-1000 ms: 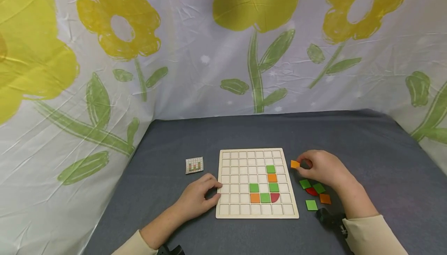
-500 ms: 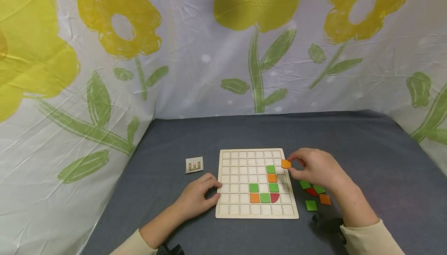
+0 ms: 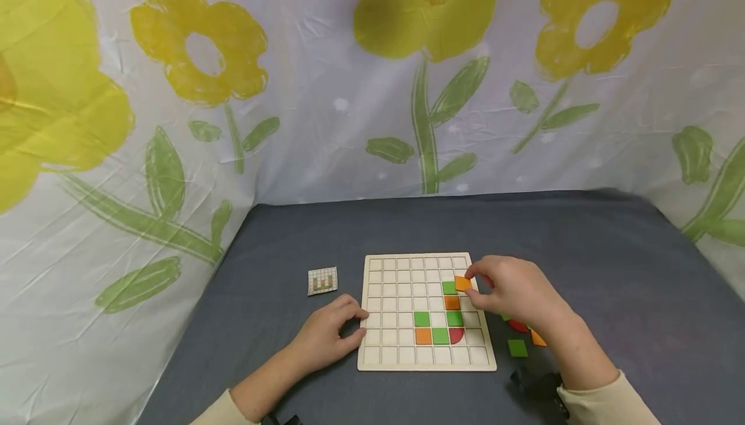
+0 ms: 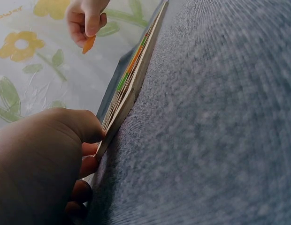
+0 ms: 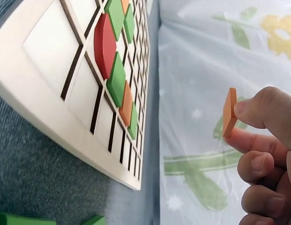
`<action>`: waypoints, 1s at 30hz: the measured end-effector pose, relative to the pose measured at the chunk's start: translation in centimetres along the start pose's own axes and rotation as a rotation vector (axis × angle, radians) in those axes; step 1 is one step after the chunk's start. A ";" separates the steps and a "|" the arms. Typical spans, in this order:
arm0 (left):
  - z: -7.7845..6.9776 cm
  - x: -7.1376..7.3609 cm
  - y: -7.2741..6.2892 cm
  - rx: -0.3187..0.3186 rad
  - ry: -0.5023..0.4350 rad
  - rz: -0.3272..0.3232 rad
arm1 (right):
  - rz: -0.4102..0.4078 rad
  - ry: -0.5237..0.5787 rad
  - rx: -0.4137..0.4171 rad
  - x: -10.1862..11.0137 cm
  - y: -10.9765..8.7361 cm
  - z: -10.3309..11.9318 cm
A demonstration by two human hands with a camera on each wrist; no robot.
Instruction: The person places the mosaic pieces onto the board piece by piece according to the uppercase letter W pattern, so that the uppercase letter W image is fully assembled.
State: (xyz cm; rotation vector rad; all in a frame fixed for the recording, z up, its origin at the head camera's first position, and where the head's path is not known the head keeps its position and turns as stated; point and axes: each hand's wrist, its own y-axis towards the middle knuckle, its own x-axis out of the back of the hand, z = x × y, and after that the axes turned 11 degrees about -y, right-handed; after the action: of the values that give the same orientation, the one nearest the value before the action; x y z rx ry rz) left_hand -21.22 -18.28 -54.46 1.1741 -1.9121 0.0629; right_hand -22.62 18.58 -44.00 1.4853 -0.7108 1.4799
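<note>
Thumb and forefinger of the right hand [image 3: 512, 289] are pinched on an orange tile [image 3: 462, 283], which is held in the air above the board [image 3: 427, 367]; the other fingers of that hand are seen curled in. By the left hand [image 3: 333, 329], its fingers loosely bent, the near-side stretch of the board's left edge is touched. Seven pieces are set on the board between the hands. Closest to the held tile in the head view a green tile [image 3: 449, 288] is seen, and from it towards the person a second orange tile [image 3: 452, 303], a second green tile [image 3: 454, 318] and a red piece [image 3: 456, 335] with a rounded corner are lined up. From the red piece towards the left hand a third green tile [image 3: 440, 336] and a third orange tile [image 3: 423, 336] are set in the same row, with a fourth green tile [image 3: 421, 319] just beyond the last. On the grey cloth [image 3: 279, 231], nearer the person than the right hand, loose pieces are laid: a fifth green tile [image 3: 517, 348] in full view, a second red piece [image 3: 518, 326] and a fourth orange tile [image 3: 539, 338] partly hidden. Just beyond the left hand, apart from the board, a card [image 3: 323, 281] printed with a grid is laid.
</note>
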 end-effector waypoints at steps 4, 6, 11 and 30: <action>0.1 -0.1 -0.2 0.018 -0.007 0.004 | -0.004 -0.010 0.016 -0.2 0.1 0.3; 0.2 -0.1 -0.2 0.021 -0.010 0.005 | -0.009 -0.018 0.026 -0.2 0.1 0.5; 0.1 -0.1 -0.3 0.034 -0.006 0.002 | -0.011 -0.021 0.059 -0.1 0.6 1.2; 0.4 -0.1 0.0 0.041 -0.023 0.013 | -0.002 0.007 0.135 -1.9 2.5 3.4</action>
State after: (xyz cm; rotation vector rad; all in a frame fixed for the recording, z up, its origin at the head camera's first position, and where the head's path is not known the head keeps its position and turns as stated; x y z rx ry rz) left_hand -21.43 -18.42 -54.78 1.1944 -1.9468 0.0971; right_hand -23.50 14.15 -44.96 1.5807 -0.6150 1.5566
